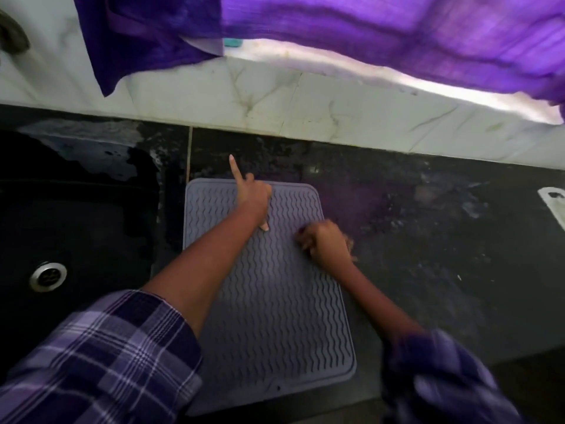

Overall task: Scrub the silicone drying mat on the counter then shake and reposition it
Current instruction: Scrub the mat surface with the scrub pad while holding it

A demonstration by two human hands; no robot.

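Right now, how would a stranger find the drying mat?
Start at the black sink on the left. Just right of it, on the dark counter, lies the grey mat. Only it has wavy ridges, and both hands rest on it.

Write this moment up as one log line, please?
step: scrubbing | mat: flat on counter | left hand: on mat, finger raised | right hand: fisted, blurred, at mat's edge

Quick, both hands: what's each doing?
Left hand: on the mat, index finger pointing, holding nothing.
Right hand: fisted on mat; contents cannot be told.
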